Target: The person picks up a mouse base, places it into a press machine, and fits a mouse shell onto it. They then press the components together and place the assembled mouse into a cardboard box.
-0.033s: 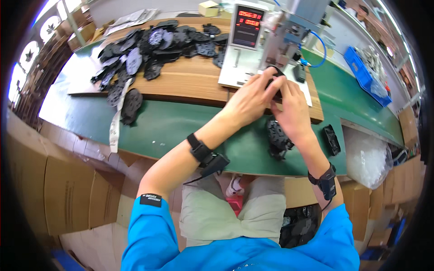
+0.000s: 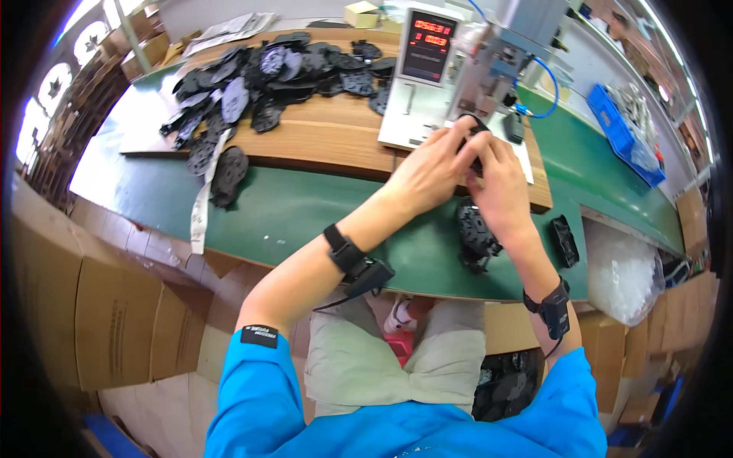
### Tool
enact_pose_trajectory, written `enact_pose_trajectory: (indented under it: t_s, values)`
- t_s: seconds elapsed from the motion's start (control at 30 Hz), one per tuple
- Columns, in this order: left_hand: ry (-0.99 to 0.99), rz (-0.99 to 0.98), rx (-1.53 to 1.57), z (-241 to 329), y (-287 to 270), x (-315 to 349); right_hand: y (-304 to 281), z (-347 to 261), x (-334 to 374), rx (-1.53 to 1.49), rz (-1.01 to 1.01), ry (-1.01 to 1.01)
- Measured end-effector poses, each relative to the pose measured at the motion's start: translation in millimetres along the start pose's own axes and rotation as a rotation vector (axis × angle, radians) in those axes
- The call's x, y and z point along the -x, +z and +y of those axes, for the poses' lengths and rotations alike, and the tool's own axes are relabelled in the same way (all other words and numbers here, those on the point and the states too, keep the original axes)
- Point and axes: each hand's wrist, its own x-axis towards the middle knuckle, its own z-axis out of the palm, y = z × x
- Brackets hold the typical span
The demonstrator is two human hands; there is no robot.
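Observation:
My left hand (image 2: 429, 169) and my right hand (image 2: 500, 183) come together at the front of a bench press (image 2: 479, 88). Between their bent fingers is a black plastic part (image 2: 475, 122), mostly covered, so its full shape does not show. Both hands are closed on it, over the white base plate (image 2: 408, 126) of the machine. On the green bench just below my right hand lies a black moulded plastic piece (image 2: 477, 229). A narrow black piece (image 2: 564, 240) lies farther right.
Many flat black plastic parts (image 2: 290, 69) are heaped on the wooden board (image 2: 328, 133) at left. A display box with red digits (image 2: 427, 46) stands left of the press. A blue tray (image 2: 626, 137) sits at right. A cardboard box (image 2: 114, 320) stands at lower left.
The whole scene has shifted slightly right in the picture. Both hands stay together on the black part at the press.

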Motion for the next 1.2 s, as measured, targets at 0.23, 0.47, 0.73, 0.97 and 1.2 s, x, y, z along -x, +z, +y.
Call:
enact_pose_trajectory:
  t_s: [0.23,0.47,0.73,0.97,1.2]
  values:
    - [-0.031,0.03,0.014,0,-21,5,-6,-5,-17,0.036,-0.048,-0.015]
    - [-0.564,-0.279,-0.703,2,-153,75,-11,1,-17,0.042,-0.072,-0.03]
    - [-0.792,-0.493,-0.916,-4,-228,167,0,-2,-14,0.129,0.019,-0.078]
    - [-0.482,-0.262,-0.487,15,-184,158,6,-4,-16,0.105,0.029,-0.09]
    - [-0.621,-0.16,-0.319,17,-172,156,5,6,-19,0.159,0.016,-0.118]
